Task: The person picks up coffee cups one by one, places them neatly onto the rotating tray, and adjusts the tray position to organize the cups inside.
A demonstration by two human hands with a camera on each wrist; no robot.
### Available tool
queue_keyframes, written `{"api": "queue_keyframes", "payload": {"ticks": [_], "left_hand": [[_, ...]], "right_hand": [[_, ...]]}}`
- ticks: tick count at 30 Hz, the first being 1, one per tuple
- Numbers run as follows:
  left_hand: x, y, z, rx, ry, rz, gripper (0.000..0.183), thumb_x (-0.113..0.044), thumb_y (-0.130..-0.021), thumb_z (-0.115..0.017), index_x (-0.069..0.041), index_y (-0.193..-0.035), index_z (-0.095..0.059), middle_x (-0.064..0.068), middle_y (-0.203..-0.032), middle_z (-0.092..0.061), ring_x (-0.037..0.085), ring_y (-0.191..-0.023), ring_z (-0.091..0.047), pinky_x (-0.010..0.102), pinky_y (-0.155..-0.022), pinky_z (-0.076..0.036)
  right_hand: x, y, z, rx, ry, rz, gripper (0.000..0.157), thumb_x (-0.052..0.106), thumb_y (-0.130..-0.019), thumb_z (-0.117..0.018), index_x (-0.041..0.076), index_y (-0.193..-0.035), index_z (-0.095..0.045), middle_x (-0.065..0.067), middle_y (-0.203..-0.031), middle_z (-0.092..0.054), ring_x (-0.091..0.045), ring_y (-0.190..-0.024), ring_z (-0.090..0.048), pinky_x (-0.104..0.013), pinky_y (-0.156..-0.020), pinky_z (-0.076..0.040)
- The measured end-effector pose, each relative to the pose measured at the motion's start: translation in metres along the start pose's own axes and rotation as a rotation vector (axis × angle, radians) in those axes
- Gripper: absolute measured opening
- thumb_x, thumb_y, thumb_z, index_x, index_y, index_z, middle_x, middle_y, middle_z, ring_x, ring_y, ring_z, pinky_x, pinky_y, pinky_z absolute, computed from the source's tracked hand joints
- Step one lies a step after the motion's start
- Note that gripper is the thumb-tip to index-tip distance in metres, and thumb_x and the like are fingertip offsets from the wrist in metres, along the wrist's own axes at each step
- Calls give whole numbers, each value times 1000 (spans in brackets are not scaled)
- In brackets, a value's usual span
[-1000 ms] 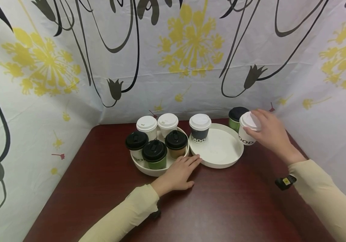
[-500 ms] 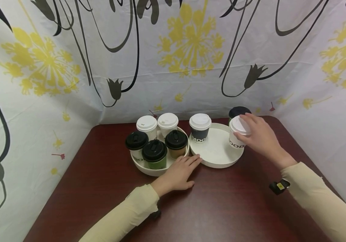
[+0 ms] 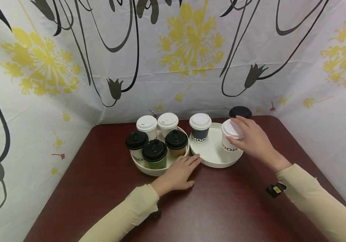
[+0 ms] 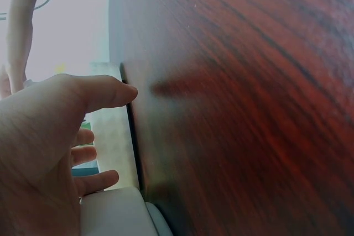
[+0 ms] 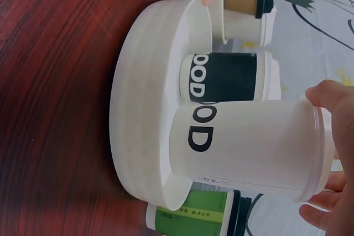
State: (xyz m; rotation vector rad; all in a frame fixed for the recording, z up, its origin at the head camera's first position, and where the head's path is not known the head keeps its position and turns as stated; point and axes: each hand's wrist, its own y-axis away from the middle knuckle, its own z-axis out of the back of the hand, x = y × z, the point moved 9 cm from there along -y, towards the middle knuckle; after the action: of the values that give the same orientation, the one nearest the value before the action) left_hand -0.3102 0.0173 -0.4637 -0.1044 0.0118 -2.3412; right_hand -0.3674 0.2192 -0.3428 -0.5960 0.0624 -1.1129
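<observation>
My right hand [image 3: 253, 139] grips a white paper cup [image 3: 228, 144] by its white lid, fingers and thumb around the lid's edge. The cup is upright over the right-hand round white tray [image 3: 212, 156]; whether its base touches the tray floor I cannot tell. In that tray stands a dark-sleeved cup [image 3: 199, 133] with a white lid, left of the held one. My left hand [image 3: 176, 175] lies with fingers extended where the two trays meet, fingertips at the right tray's rim. In the right wrist view a green cup [image 5: 191, 214] with a black lid stands outside the tray.
The left round tray [image 3: 148, 172] bears several lidded cups, among them a green cup [image 3: 157, 163] and a brown cup [image 3: 176, 152]. Both trays sit on a dark red wooden table [image 3: 221, 208]. A patterned cloth [image 3: 173, 90] hangs behind and along the sides.
My right hand has carried the white cup leftward and lower, from beside the right tray to over it. It now hides most of the green cup behind. My left hand has stayed still.
</observation>
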Motion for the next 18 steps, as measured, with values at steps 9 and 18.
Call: {"api": "queue_keyframes", "payload": {"ticks": [9,18], "left_hand": [[0,0,0,-3,2,-1,89,-47,-85,-69,-15,-157,-26,4,-164,-29,24,-142,-42,43,-118,-33],[1,-1,0,-9,-7,-3,89,-47,-85,-69,-15,-157,-27,4,-163,-30,24,-142,-43,43,-118,-34]], "right_hand": [[15,3,-1,11,-2,46,69,33,-81,-79,9,-140,-54,-19,-145,-51,-42,-128,-50,-60,-97,-45],[24,3,-2,-5,-4,93,69,33,-80,-80,8,-138,-55,-19,-144,-52,-41,-130,-50,-59,-100,-44]]}}
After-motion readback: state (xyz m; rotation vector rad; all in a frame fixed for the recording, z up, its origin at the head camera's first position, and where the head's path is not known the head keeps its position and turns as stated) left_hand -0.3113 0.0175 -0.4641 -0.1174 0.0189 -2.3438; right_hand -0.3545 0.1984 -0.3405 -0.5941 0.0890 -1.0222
